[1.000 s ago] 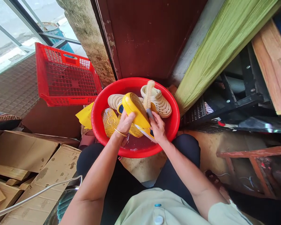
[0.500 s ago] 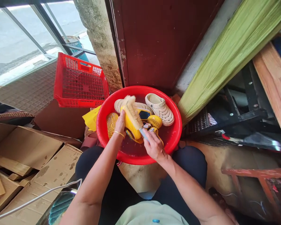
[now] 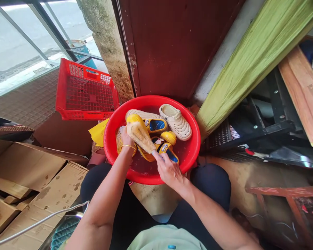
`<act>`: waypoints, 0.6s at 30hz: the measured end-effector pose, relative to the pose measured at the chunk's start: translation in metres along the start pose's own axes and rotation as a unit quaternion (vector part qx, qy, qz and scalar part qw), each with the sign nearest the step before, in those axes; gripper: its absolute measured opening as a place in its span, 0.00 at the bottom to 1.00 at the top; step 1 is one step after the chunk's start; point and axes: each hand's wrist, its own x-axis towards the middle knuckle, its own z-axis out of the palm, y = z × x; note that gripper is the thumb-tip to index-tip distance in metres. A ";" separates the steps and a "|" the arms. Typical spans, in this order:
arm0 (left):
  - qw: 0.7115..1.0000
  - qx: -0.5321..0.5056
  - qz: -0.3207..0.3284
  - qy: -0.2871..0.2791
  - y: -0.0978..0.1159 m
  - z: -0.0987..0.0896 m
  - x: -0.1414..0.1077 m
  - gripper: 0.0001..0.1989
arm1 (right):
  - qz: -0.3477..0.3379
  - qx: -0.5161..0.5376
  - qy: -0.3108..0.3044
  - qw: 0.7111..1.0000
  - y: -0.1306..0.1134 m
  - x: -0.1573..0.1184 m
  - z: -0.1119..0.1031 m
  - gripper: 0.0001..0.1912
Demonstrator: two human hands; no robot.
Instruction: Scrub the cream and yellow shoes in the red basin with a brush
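I'm closing the fingers (image 3: 122, 133) of my left hand (image 3: 126, 140) around a yellow clog (image 3: 132, 119) above the water (image 3: 143, 165) in a red basin (image 3: 108, 139), while my right hand (image 3: 168, 170) is gripping a brush (image 3: 145, 145). I'm pressing its bristles (image 3: 137, 137) flat for an even scrub.

Tight basin, free water only along the near rim
Open water lies between the left hand (image 3: 126, 140) and right hand (image 3: 168, 170), and beside the beige clog (image 3: 176, 123) inside the red basin (image 3: 143, 180); yellow clogs (image 3: 169, 139) and the brush (image 3: 138, 137) block the middle, the red crate (image 3: 86, 92) crowds the left rim, a dark red door (image 3: 172, 45) the far one
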 end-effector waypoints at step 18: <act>0.998 0.065 0.012 0.016 -0.001 0.001 -0.017 0.22 | 0.032 -0.021 0.052 0.998 0.004 0.000 0.007 0.31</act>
